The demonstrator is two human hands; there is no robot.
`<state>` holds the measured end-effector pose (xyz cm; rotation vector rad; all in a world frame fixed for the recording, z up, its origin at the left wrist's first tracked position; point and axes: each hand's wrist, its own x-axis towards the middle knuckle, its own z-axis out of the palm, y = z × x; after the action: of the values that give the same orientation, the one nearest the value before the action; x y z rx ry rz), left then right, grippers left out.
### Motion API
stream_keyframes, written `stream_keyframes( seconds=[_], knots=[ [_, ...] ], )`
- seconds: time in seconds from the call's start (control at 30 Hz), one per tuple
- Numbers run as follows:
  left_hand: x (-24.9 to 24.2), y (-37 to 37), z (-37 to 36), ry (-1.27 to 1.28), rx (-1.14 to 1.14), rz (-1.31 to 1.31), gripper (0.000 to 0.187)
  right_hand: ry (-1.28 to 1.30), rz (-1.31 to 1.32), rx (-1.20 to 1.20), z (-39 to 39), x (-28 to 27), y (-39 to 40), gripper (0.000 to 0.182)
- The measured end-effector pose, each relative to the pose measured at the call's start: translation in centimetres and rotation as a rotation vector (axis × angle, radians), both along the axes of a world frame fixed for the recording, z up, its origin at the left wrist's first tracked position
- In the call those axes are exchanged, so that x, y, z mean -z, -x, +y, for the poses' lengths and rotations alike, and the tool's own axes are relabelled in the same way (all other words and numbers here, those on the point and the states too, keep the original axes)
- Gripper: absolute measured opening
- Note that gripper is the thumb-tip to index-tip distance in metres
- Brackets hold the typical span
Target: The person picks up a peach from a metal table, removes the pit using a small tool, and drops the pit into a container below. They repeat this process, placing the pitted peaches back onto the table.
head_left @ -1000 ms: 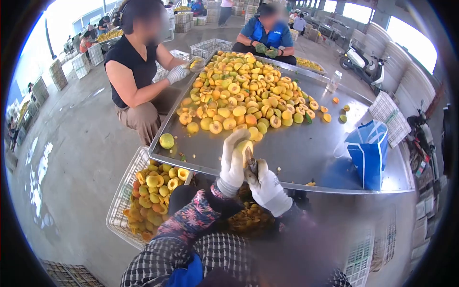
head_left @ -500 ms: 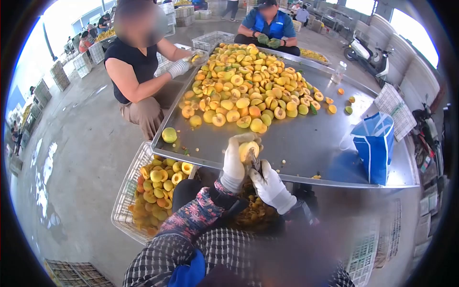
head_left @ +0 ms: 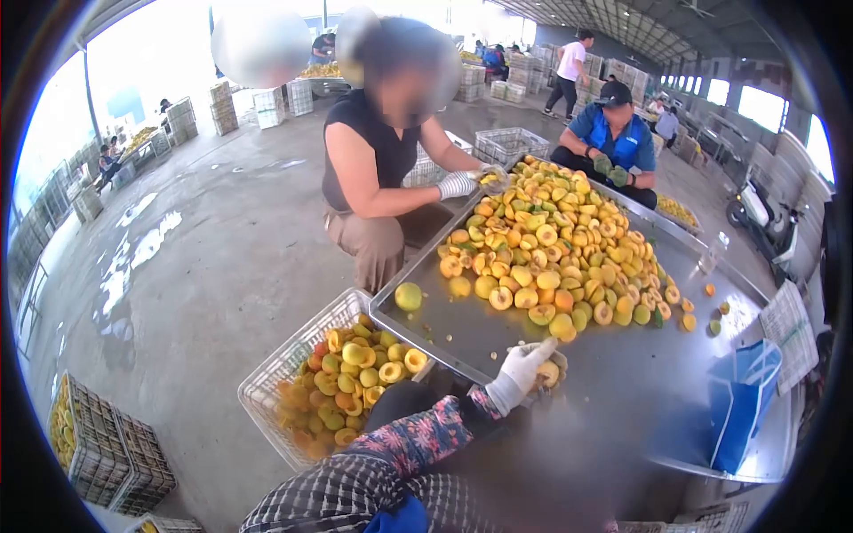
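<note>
My left hand, in a white glove, is over the near edge of the metal table. Its fingers are closed on a peach half, partly covered by them, while the index finger stretches toward the near end of a heap of halved yellow peaches. My right hand is not visible; a blurred patch covers the area right of my left sleeve. A whole greenish-yellow peach lies by the table's left corner.
Left of my knees stands a white plastic crate of peach halves. A blue bag and a clear bottle are on the table's right. Two people sit at the table, one left, one at the far end. Stacked crates stand lower left.
The view has swung left, so the table appears further right. My left hand has moved from beside my right hand toward the heap. My right hand and its metal tool have dropped from sight.
</note>
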<state>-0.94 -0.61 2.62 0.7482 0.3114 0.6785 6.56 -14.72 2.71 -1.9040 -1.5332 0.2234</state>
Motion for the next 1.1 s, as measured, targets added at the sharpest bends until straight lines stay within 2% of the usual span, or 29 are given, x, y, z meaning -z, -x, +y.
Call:
stream_keyframes(
  seconds=[0.07,0.17,0.27,0.3,0.37,0.4,0.47,0.53,0.63,0.67,0.7,0.73,0.8,0.9,0.93,1.0,1.1],
  knots=[
    [0.0,-0.1,-0.1,0.003,0.012,0.083,0.043,-0.082,0.07,-0.079,0.2,1.5,-0.6,0.031],
    [0.2,0.1,0.7,-0.01,0.164,0.157,0.042,0.096,0.473,-0.155,-0.2,0.7,-1.3,0.034],
    [0.6,-0.4,1.7,-0.071,0.305,0.172,0.04,0.104,0.449,-0.156,-0.4,2.4,-1.6,0.037],
    [0.8,-0.6,1.8,-0.071,0.309,0.159,0.04,-0.031,0.415,-0.128,-0.1,3.1,-1.0,0.033],
    [0.5,-0.4,1.7,-0.07,0.329,0.138,0.037,0.198,0.999,-0.058,-0.5,2.0,-1.0,0.03],
    [0.7,-0.7,1.0,-0.011,0.259,0.109,0.037,0.309,1.297,-0.019,-0.6,1.4,-0.8,0.028],
    [1.1,-1.5,0.1,0.091,0.111,0.055,0.037,0.291,1.432,-0.037,-0.4,1.8,-0.8,0.024],
    [1.3,-1.9,-0.1,0.103,0.133,0.069,0.037,0.297,1.58,-0.049,-0.9,1.7,-1.4,0.023],
    [0.3,-1.8,-1.0,0.198,0.185,0.097,0.036,0.287,1.42,0.01,-1.4,0.7,-1.5,0.019],
    [-0.1,-2.0,-1.2,0.243,0.2,0.106,0.036,0.281,1.448,0.023,-1.6,-0.2,-1.2,0.017],
    [-0.7,-2.2,-1.5,0.312,0.194,0.118,0.035,0.187,1.177,-0.019,-1.6,1.5,-1.4,0.015],
    [-0.9,-2.3,-2.0,0.38,0.18,0.132,0.034,-0.063,0.739,-0.152,-1.3,4.0,-1.9,0.014],
    [-1.1,-2.5,-2.1,0.339,0.162,0.261,0.034,-0.12,0.479,-0.112,-1.8,3.4,-1.7,0.019],
    [0.4,-2.5,-2.3,0.095,0.146,0.212,0.035,0.308,1.565,-0.081,-3.4,-0.5,-1.5,0.024],
    [0.4,-2.5,-2.6,0.034,0.146,0.178,0.035,0.284,1.644,-0.089,-3.8,-0.5,-1.4,0.026],
    [-0.2,-2.7,-3.6,0.131,0.123,0.17,0.036,0.236,1.786,-0.111,-4.5,-0.6,-1.3,0.028],
    [0.0,-2.4,-4.1,0.209,0.183,0.192,0.037,0.243,1.842,-0.21,-5.9,0.3,-2.1,0.032]
  ],
)
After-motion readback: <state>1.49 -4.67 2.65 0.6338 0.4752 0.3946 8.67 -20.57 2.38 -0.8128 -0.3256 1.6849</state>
